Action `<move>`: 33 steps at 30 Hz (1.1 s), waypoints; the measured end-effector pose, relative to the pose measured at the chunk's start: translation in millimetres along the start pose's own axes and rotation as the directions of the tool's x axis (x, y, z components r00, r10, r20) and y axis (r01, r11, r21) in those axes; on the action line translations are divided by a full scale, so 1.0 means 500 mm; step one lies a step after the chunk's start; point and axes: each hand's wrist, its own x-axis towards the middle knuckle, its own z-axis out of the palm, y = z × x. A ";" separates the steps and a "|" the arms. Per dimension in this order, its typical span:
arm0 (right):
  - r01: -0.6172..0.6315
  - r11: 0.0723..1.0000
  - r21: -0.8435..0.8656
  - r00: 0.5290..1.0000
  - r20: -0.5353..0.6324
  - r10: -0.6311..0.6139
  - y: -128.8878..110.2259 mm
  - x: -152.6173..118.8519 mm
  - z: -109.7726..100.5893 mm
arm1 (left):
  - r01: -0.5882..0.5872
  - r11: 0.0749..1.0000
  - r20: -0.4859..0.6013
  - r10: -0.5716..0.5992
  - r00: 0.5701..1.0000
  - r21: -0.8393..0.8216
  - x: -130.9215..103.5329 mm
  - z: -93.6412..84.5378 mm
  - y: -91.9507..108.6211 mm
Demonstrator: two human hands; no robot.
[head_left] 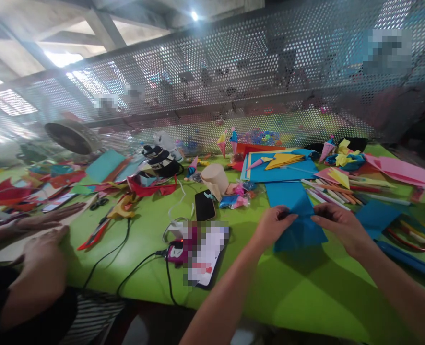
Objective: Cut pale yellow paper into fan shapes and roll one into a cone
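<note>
My left hand (275, 225) pinches the left side of a blue sheet of paper (301, 230) between thumb and fingers. On its right side, my right hand (336, 223) grips the same sheet, also in a pinch. The paper is bent between the two hands, just above the green table (327, 297). Behind it lies another piece of blue paper (282, 194). To the right of my right hand is a further blue piece (378, 218), near a bundle of rolled paper sticks (335, 191).
A phone (208, 258), a purple power strip (178, 251) with cables and a dark phone (204, 206) lie left of my hands. Farther left are a glue gun (124, 208), scissors (99, 203) and a co-worker's hands (49, 235). A perforated metal screen (212, 86) stands behind the table.
</note>
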 end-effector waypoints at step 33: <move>0.034 0.972 0.234 0.983 -0.182 0.009 -0.008 0.006 -0.010 | -0.088 0.954 0.179 0.037 0.983 0.288 -0.017 0.007 0.020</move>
